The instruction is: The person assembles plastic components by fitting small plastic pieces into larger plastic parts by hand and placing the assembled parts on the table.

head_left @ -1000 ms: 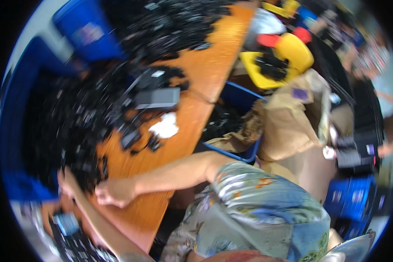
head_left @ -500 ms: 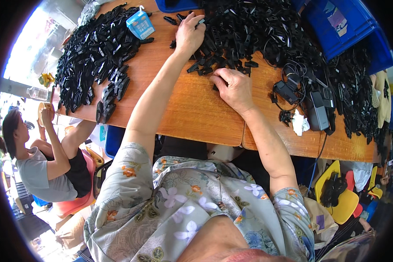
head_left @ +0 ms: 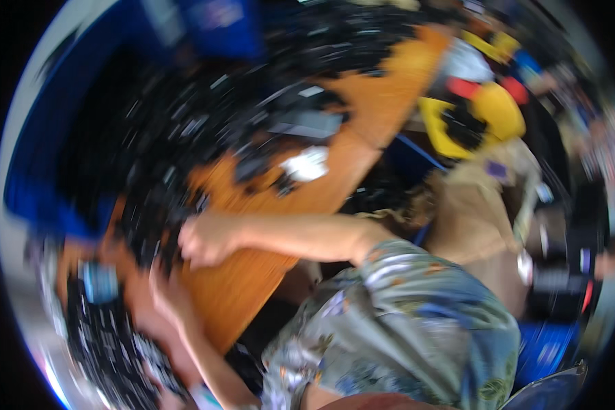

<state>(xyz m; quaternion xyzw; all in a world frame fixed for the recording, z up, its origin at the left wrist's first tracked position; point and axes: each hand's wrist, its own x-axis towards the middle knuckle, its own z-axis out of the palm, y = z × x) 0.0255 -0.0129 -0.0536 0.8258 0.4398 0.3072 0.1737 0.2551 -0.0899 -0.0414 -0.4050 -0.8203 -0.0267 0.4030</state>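
Note:
The whole view is smeared by motion. My right hand (head_left: 210, 239) is at the edge of a big heap of small black plastic parts (head_left: 178, 130), its fingers curled in; what they hold, if anything, does not show. Just beside it, my left hand (head_left: 167, 295) reaches toward the same heap, its fingers too blurred to read. Both hands are over the wooden table (head_left: 236, 290). A second pile of black parts (head_left: 92, 342) lies at the lower left, with a light blue drink carton (head_left: 100, 281) at its far end.
A crumpled white tissue (head_left: 306, 164) and a grey boxy device (head_left: 309, 124) lie on the table beyond my right forearm. Blue bins (head_left: 229, 31) stand behind the heap. To the right are a yellow chair (head_left: 495, 113) and a brown paper bag (head_left: 468, 212).
My head has swung to the right and tilted, so the table now slants across the view. My left hand has come closer to my right hand. The seated person is out of sight.

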